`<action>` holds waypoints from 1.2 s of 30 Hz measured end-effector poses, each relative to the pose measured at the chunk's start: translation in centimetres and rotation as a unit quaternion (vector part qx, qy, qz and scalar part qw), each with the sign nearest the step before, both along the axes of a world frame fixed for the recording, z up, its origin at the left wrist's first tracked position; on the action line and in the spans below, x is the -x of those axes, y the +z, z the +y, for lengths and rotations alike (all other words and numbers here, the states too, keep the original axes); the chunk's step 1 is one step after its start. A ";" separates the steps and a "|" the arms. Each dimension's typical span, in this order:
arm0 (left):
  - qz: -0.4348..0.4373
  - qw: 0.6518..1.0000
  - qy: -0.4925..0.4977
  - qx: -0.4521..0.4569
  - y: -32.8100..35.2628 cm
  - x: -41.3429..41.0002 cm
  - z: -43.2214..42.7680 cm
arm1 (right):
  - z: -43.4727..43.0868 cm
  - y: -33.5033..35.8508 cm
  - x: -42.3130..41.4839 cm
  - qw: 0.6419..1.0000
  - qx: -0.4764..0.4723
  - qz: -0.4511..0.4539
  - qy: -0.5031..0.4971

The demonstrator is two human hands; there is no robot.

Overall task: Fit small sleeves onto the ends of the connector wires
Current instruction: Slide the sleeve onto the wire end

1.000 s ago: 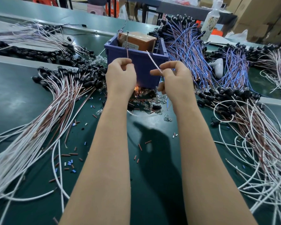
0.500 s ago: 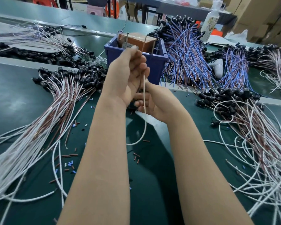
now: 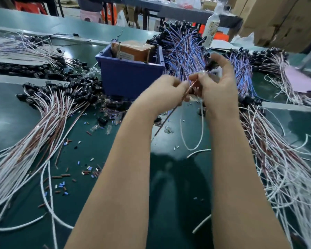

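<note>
My left hand (image 3: pixel 162 92) and my right hand (image 3: pixel 217 87) meet above the green table, in front of the blue bin. Between their fingertips runs a thin brown wire (image 3: pixel 188 90), pinched by both hands. A white wire (image 3: pixel 202 126) hangs down from my right hand in a loop to the table. A black connector (image 3: pixel 209 64) shows blurred above my right thumb. Small loose sleeves (image 3: pixel 61 186), brown, blue and white, lie scattered on the table at lower left. Motion blur hides any sleeve at the wire tip.
A blue bin (image 3: pixel 131 76) holding a brown box stands just behind my hands. Bundles of brown-white connector wires (image 3: pixel 43 123) fan out left and right (image 3: pixel 276 150); blue-purple ones (image 3: pixel 185 51) lie behind. A white bottle (image 3: pixel 212 27) stands at the back.
Both hands have moved to the right and apart from their stacked pose. The left hand came down level with the right, and a brown wire is now pinched between them.
</note>
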State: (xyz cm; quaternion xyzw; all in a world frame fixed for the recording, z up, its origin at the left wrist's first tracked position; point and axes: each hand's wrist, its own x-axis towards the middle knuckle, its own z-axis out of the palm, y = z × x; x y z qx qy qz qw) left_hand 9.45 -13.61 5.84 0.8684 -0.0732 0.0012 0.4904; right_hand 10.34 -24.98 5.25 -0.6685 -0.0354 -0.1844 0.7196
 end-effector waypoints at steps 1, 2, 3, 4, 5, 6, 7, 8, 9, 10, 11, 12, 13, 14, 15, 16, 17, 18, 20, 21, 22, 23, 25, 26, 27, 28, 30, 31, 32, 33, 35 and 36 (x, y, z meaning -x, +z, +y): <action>-0.012 0.999 -0.036 -0.018 0.1 0.0 -1.1 | -0.9 0.2 0.2 1.000 0.011 -0.009 -0.011; -0.033 0.998 -0.057 -0.017 0.4 0.1 -2.3 | -1.8 0.4 0.5 1.000 0.016 -0.010 -0.020; -0.051 0.996 -0.069 -0.003 0.7 0.2 -3.5 | -2.8 0.5 0.6 0.999 0.021 -0.002 -0.030; -0.065 0.995 -0.079 0.018 0.9 0.2 -4.7 | -3.7 0.7 0.8 0.998 0.036 0.014 -0.043; -0.072 0.993 -0.084 0.041 1.2 0.2 -5.9 | -4.7 1.0 1.2 0.996 0.064 0.036 -0.057; -0.072 0.991 -0.083 0.069 1.3 0.1 -7.2 | -5.6 1.2 1.6 0.992 0.090 0.059 -0.059; -0.068 0.989 -0.075 0.109 1.4 0.1 -8.5 | -6.6 1.3 2.2 0.991 0.103 0.077 -0.044; -0.058 0.983 -0.063 0.163 1.6 0.2 -9.7 | -7.5 1.6 3.0 0.990 0.105 0.092 -0.024; -0.043 0.972 -0.051 0.226 1.8 0.3 -10.8 | -8.5 1.8 3.9 0.989 0.105 0.106 -0.008; -0.028 0.957 -0.041 0.286 1.9 0.4 -11.9 | -9.4 2.0 4.8 0.986 0.117 0.116 0.001; -0.017 0.941 -0.041 0.336 2.0 0.4 -12.9 | -10.4 2.1 5.7 0.982 0.146 0.121 0.001; -0.009 0.926 -0.048 0.375 2.2 0.4 -13.9 | -11.5 2.1 6.5 0.975 0.185 0.122 -0.004; 0.003 0.911 -0.058 0.409 2.3 0.3 -14.9 | -12.5 2.1 7.2 0.967 0.222 0.122 -0.015; 0.017 0.894 -0.067 0.443 2.4 0.3 -15.9 | -13.5 2.2 8.0 0.960 0.251 0.121 -0.027; 0.034 0.874 -0.074 0.479 2.5 0.3 -16.9 | -14.5 2.2 8.7 0.954 0.270 0.121 -0.043; 0.052 0.853 -0.077 0.514 2.6 0.3 -17.8 | -15.5 2.3 9.3 0.949 0.283 0.122 -0.067; 0.070 0.833 -0.074 0.544 2.6 0.4 -18.5 | -16.4 2.5 9.9 0.941 0.298 0.125 -0.101; 0.090 0.811 -0.066 0.574 2.5 0.3 -19.1 | -17.3 2.6 10.3 0.932 0.312 0.125 -0.138; 0.139 0.778 -0.039 0.611 1.9 -0.1 -19.8 | -18.7 2.5 10.7 0.913 0.330 0.129 -0.201; 0.162 0.783 -0.024 0.600 1.3 -0.2 -20.1 | -19.1 2.2 10.5 0.902 0.344 0.139 -0.223; 0.176 0.812 -0.011 0.557 0.6 -0.4 -20.5 | -19.4 1.7 10.1 0.889 0.359 0.155 -0.237; 0.175 0.864 -0.004 0.473 -0.3 -0.4 -20.9 | -19.5 1.0 9.5 0.878 0.371 0.179 -0.243; 0.167 0.940 -0.012 0.298 -2.2 -0.5 -21.9 | -19.5 -0.8 8.3 0.856 0.393 0.246 -0.228; 0.170 0.957 -0.023 0.234 -2.9 -0.3 -22.1 | -19.4 -1.7 7.8 0.846 0.401 0.280 -0.215; 0.160 0.970 -0.031 0.180 -3.7 -0.4 -22.3 | -19.3 -2.7 7.4 0.836 0.404 0.308 -0.208; 0.132 0.983 -0.034 0.119 -4.3 -0.5 -22.3 | -19.3 -3.4 7.1 0.829 0.403 0.327 -0.210; 0.070 0.997 -0.015 0.017 -4.9 -0.4 -22.0 | -19.1 -4.4 6.8 0.818 0.397 0.340 -0.241; 0.053 0.999 -0.008 0.000 -5.0 -0.3 -21.7 | -19.0 -4.6 6.7 0.814 0.393 0.341 -0.259; 0.044 0.999 -0.002 -0.003 -5.3 -0.5 -21.7 | -18.8 -4.7 6.7 0.810 0.391 0.340 -0.275; 0.041 0.999 0.004 -0.003 -5.4 -0.5 -21.5 | -18.5 -4.7 6.6 0.808 0.389 0.336 -0.288; 0.044 0.999 0.003 -0.003 -5.4 -0.5 -21.2 | -17.9 -4.4 6.5 0.810 0.385 0.305 -0.321; 0.048 0.999 0.001 0.001 -5.4 -0.6 -21.0 | -17.6 -4.0 6.6 0.814 0.379 0.275 -0.345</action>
